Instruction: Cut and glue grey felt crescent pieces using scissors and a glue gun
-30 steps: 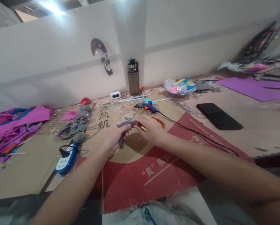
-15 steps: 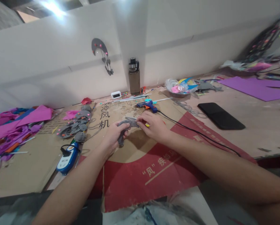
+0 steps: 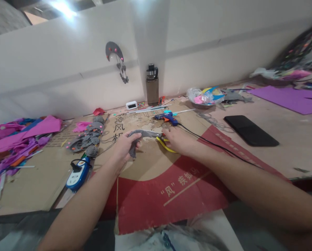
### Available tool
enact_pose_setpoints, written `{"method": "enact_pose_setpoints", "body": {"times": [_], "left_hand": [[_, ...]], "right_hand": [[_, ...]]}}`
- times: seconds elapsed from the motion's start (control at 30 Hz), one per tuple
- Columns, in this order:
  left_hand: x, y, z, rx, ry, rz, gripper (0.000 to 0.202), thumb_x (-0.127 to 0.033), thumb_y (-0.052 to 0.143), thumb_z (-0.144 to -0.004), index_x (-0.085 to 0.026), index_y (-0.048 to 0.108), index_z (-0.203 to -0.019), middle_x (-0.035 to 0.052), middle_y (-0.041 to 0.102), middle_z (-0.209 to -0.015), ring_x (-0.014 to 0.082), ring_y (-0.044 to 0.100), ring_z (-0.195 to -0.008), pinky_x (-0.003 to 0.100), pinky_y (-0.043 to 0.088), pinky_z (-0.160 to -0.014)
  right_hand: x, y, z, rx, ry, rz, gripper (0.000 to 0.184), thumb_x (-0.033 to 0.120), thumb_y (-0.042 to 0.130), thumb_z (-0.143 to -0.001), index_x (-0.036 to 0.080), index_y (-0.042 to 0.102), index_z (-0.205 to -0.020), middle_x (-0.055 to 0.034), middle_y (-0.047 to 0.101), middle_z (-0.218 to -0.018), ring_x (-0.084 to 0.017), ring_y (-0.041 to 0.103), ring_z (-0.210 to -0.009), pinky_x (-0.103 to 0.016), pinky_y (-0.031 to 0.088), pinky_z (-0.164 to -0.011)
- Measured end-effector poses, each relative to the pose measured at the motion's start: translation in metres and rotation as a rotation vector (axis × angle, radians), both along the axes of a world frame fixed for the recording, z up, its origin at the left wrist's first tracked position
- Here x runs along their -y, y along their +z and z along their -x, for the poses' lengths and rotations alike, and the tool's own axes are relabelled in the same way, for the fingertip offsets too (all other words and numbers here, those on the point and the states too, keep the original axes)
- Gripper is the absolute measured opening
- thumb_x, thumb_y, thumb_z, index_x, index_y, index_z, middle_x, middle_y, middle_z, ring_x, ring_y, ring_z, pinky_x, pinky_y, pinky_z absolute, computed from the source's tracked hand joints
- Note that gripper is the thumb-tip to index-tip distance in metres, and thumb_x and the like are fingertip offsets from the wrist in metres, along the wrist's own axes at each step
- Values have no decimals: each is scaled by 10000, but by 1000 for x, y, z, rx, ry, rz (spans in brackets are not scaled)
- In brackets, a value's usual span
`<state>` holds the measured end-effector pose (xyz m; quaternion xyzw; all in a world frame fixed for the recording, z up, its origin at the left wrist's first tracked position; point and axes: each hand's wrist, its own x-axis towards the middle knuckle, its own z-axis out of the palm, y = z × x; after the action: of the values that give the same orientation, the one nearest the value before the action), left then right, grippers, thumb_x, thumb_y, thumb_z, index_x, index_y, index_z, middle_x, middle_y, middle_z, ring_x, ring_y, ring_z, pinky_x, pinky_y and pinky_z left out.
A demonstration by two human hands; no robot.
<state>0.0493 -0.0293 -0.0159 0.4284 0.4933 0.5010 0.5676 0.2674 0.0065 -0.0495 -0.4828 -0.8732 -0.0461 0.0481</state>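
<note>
My left hand point(image 3: 128, 146) is closed on a curved, crescent-like strip of grey felt point(image 3: 144, 134), thumb on top. The strip's lower end hangs below my fingers. In my right hand point(image 3: 180, 139) are scissors with yellow handles point(image 3: 167, 147). Their metal pivot lies close to the strip's right end; how far the blades reach along or behind the felt, I cannot tell. Both hands are above the cardboard sheet point(image 3: 145, 169). Just beyond my right hand lies a blue hot glue gun point(image 3: 168, 117) with a black cord.
To the left are grey felt pieces with pink dots point(image 3: 86, 137), a ball of grey yarn point(image 3: 92, 151), a blue power strip point(image 3: 78, 174) and coloured scraps point(image 3: 27, 139). A black phone point(image 3: 250, 130) lies right. A bottle point(image 3: 152, 87) stands at the wall, where a crescent ornament point(image 3: 114, 50) hangs.
My right hand has moved right, away from the felt's end where its fingers were. The yellow scissor handles now show far more. My left hand still holds the felt.
</note>
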Motion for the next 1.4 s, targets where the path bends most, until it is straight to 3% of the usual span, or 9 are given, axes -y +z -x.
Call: {"method": "enact_pose_setpoints", "body": {"times": [0.1, 0.2, 0.33, 0.43, 0.53, 0.77, 1.4], "left_hand": [[-2, 3, 4, -4, 22, -3, 226, -270, 732, -622, -141, 585, -735, -21, 568, -602, 55, 488, -430, 173, 350, -386], [-5, 4, 11, -3, 62, -14, 214, -270, 715, -623, -137, 574, -713, -17, 568, -600, 55, 479, -423, 178, 345, -382], [-11, 4, 24, -1, 126, -37, 211, -276, 702, -624, -136, 564, -698, -16, 567, -605, 55, 472, -422, 183, 347, -383], [-16, 3, 33, 3, 178, -22, 212, -271, 700, -620, -134, 569, -715, -11, 580, -620, 57, 479, -427, 182, 351, -384], [-20, 2, 40, 0, 205, -4, 200, -255, 693, -616, -130, 569, -710, -3, 586, -618, 57, 473, -420, 180, 349, -377], [-23, -2, 44, -44, 180, 37, 167, -229, 680, -619, -132, 570, -697, -2, 582, -606, 54, 460, -405, 170, 342, -361], [-24, -8, 44, -105, 65, 130, 122, -198, 678, -650, -137, 579, -689, -4, 573, -572, 56, 465, -385, 162, 341, -344]], "right_hand": [[-5, -1, -4, -106, -60, 5, 406, 239, 616, -787, 72, 545, -1150, -173, 648, -945, -263, 618, -863, -304, 422, -709], [-10, 2, -10, -285, -83, 14, 367, 205, 596, -784, 141, 586, -1145, -125, 671, -931, -234, 622, -824, -291, 432, -702], [-15, 6, -14, -547, 56, 45, 494, 67, 486, -781, 201, 589, -1245, -78, 682, -949, -195, 614, -810, -276, 450, -719], [-15, 3, -14, -623, 200, 46, 573, 85, 492, -786, 211, 523, -1343, -77, 661, -974, -189, 601, -814, -286, 464, -738], [-12, -2, -11, -572, 280, -2, 597, 133, 551, -773, 224, 507, -1361, -86, 598, -993, -186, 572, -825, -292, 467, -745], [-2, 3, -11, -348, 200, -199, 523, 272, 586, -811, 251, 532, -1331, -86, 524, -1011, -162, 508, -746, -263, 420, -656], [7, 12, -10, -54, 200, -264, 475, 299, 546, -853, 258, 524, -1325, -112, 580, -1078, -189, 535, -764, -271, 295, -563]]}}
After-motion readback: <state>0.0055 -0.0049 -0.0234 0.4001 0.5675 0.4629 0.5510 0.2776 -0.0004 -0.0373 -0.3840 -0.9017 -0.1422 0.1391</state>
